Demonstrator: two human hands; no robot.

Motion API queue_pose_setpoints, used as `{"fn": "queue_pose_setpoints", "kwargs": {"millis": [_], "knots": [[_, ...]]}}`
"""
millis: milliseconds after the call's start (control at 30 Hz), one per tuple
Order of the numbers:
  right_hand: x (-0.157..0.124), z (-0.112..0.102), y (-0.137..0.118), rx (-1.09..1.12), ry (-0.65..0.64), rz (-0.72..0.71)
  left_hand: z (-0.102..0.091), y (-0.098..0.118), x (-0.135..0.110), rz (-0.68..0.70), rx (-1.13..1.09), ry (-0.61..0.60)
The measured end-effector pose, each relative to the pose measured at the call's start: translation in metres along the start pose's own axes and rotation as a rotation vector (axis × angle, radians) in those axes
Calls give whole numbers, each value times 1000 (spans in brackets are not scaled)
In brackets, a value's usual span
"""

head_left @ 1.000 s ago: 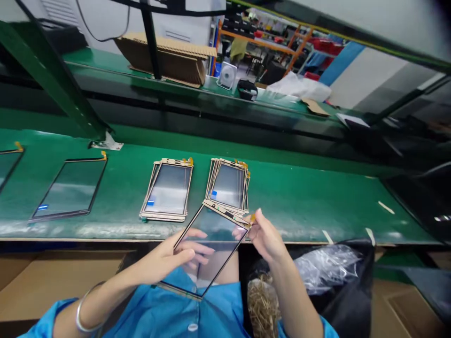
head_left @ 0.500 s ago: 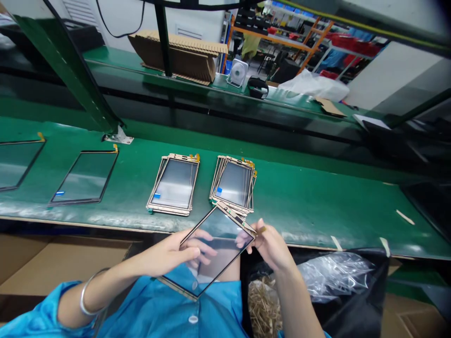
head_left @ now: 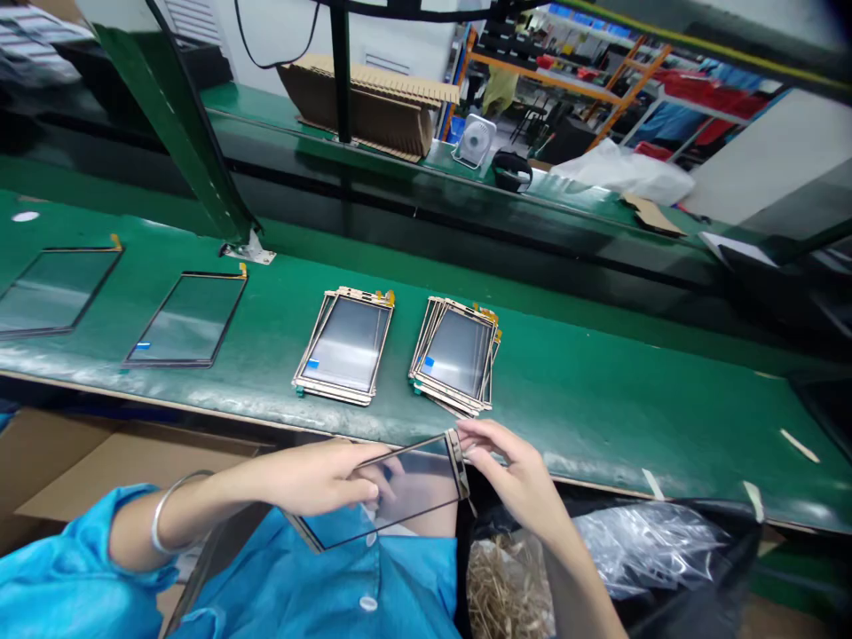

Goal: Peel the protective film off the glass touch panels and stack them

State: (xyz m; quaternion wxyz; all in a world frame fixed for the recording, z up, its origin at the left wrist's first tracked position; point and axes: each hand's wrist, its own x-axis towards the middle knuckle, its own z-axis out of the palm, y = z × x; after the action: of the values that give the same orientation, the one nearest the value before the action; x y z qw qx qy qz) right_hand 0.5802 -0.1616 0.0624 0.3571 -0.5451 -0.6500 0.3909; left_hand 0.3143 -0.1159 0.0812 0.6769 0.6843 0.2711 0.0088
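Note:
My left hand (head_left: 326,479) grips a clear touch screen panel (head_left: 413,484) with a dark border by its long side, in front of my body. The panel is tilted, and some of my fingers show through the glass. At its right end, my right hand (head_left: 502,457) pinches near the upper corner of the border; what lies between those fingertips is partly hidden. Just beyond, on the green bench, lie two stacks of similar panels, a left stack (head_left: 346,346) and a right stack (head_left: 456,355), with orange flex tails and small blue tabs.
Two single panels, one nearer (head_left: 190,319) and one farther left (head_left: 59,288), lie on the green bench (head_left: 632,408). Below its edge are a cardboard box (head_left: 80,461) and a black bag (head_left: 706,568) with clear plastic and tan strips (head_left: 502,586). A green post (head_left: 179,115) rises at left.
The panel has turned and tipped to a flatter angle. My right hand has moved round to its upper right corner. The whole view has shifted slightly.

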Motion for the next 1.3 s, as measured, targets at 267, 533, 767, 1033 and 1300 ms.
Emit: {"fn": "queue_pose_setpoints", "kwargs": {"millis": [267, 533, 767, 1033, 1300], "knots": [[8, 5, -27, -101, 42, -204, 0, 7, 1, 38, 163, -16], [-2, 11, -16, -297, 236, -624, 7, -8, 4, -31, -241, -182], [-22, 6, -13, -496, 358, -728, 0, -12, 12, -84, -411, -238], [-66, -20, -44, 527, 140, -85, -16, -32, 27, -90, -488, -148], [-25, -36, -21, -355, 287, -163, -5, -24, 29, -101, -322, -125]]}}
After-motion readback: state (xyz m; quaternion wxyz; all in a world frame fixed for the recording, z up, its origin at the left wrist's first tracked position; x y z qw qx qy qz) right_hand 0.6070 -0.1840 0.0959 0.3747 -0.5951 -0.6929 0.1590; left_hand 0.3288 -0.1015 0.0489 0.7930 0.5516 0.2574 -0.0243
